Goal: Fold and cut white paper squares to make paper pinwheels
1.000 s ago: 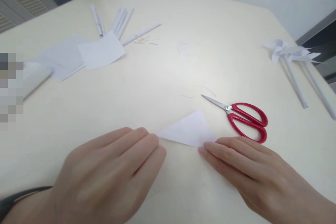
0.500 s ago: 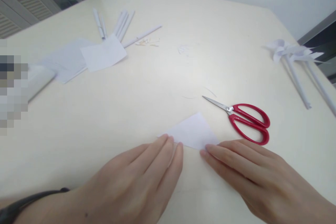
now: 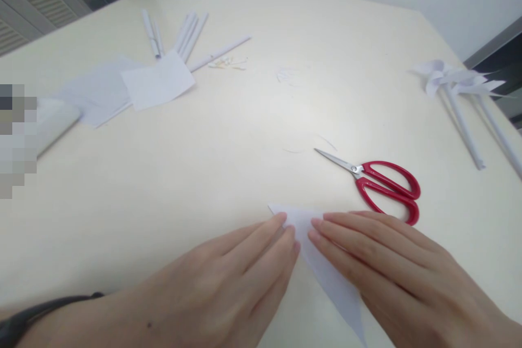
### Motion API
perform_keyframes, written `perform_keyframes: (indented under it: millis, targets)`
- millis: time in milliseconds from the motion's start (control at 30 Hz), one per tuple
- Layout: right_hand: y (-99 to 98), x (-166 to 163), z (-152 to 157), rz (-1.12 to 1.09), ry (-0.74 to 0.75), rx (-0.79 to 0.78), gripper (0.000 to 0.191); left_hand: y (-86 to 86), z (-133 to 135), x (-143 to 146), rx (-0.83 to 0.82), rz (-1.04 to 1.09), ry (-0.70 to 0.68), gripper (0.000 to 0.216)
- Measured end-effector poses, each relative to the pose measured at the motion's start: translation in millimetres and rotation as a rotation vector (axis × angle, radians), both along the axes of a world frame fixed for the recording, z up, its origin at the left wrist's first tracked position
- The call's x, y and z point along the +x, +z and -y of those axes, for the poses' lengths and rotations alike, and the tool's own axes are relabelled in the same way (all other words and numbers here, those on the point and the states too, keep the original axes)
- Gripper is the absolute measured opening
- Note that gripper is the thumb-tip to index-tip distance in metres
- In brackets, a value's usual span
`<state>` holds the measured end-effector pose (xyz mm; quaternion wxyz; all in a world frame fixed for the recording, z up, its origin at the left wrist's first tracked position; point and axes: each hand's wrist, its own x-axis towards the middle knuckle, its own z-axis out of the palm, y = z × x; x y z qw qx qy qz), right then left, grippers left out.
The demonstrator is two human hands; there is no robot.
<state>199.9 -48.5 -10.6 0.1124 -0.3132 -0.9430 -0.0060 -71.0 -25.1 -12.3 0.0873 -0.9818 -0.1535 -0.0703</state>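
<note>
A small piece of white paper [image 3: 332,277], seemingly folded to a triangle, lies under both my hands near the front of the table, one pointed end running down between them. My left hand [image 3: 240,272] has its fingertips close together on the paper's left edge. My right hand [image 3: 379,261] presses its fingertips on the upper right part, its fingers side by side and covering much of that side. Both thumbs are mostly hidden. Just beyond my right hand lie scissors [image 3: 354,169] with red handles, blades closed, their lower handle partly covered by my fingers.
Two white paper pinwheels [image 3: 436,77] on paper sticks lie at the right edge. Several rolled paper tubes [image 3: 187,35], a square paper sheet [image 3: 159,82] and a translucent sheet [image 3: 101,87] lie at the back left. Small scraps [image 3: 228,63] are scattered behind the middle.
The paper has turned and come closer to me, its point now running downward between my hands. My left hand has shifted right, nearer my right hand. The scissors have stayed put.
</note>
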Motion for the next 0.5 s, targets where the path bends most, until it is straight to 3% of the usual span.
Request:
perform_keyframes:
  millis: [200, 367, 500]
  targets:
    - [0.8, -9, -7, -0.028, 0.029, 0.022, 0.034, 2.9, -2, -3, -0.098, -0.009, -0.067, 0.042]
    - [8.7, -14, -11, 0.033, 0.089, 0.068, 0.040, -0.5, 4, -8, -0.149, 0.038, 0.031, 0.044]
    - [2.2, -8, -6, -0.010, 0.056, 0.055, 0.037, -6.6, 10, -9, -0.270, 0.133, 0.124, 0.049]
